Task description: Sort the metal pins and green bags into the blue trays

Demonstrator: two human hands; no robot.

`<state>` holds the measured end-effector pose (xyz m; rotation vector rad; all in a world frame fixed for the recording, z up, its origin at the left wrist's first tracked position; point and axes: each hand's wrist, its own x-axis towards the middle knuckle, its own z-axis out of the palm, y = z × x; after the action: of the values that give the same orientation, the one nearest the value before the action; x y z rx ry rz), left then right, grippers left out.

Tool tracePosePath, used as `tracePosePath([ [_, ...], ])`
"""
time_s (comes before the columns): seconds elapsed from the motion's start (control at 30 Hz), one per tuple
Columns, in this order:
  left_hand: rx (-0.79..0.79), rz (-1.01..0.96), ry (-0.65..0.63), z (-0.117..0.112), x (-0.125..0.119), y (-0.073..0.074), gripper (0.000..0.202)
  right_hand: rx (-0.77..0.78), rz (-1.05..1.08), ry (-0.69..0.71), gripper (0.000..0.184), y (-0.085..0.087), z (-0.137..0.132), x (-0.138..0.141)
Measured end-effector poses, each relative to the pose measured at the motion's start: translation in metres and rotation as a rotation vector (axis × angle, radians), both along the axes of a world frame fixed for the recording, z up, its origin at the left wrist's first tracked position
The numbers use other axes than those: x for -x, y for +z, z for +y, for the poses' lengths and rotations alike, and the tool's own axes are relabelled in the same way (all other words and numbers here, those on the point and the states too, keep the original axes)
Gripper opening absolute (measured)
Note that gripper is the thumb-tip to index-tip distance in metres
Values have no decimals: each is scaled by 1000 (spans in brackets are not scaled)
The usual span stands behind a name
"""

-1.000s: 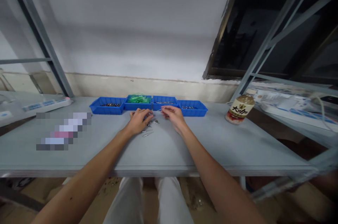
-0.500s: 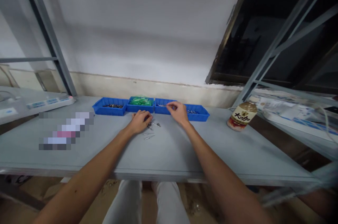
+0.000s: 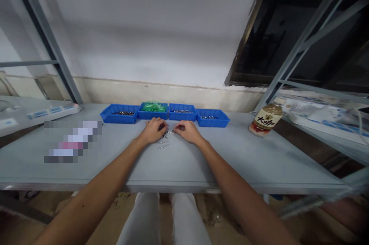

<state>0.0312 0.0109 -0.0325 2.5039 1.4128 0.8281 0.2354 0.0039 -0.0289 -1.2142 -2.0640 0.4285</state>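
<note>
Right hand (image 3: pixel 188 131) is back from the 3rd blue bin (image 3: pixel 182 116) from left, now just right of left hand (image 3: pixel 154 130). Hands apart, fingers curled; can't tell if they're gripping anything. Loose metal parts (image 3: pixel 162 147) lie between and near of them, so work looks centred there again.

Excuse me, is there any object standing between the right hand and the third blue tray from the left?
Nothing visible stands between them. The right hand is just on the near side of that blue tray; the left hand is off to its left, beside small metal pieces.
</note>
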Motion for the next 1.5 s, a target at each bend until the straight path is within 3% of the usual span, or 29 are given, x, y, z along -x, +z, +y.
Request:
tracePosePath([
  [0.5,-47,-3,-118,-1,1,-6,23,-40,-88,-34,27,-4,-3,6],
  [0.8,-56,27,-146,-7,1,-5,25,-21,-66,-63,14,-4,-2,8],
  [1.2,-56,15,-133,-11,-2,1,29,-35,66,-69,13,-3,-1,8],
  [1.4,-94,-37,-75,-9,-2,1,25,-11,243,-106,9,-3,-1,11],
  [1.5,-88,-107,-115,-10,-2,-1,24,21,352,-83,10,-3,0,14],
])
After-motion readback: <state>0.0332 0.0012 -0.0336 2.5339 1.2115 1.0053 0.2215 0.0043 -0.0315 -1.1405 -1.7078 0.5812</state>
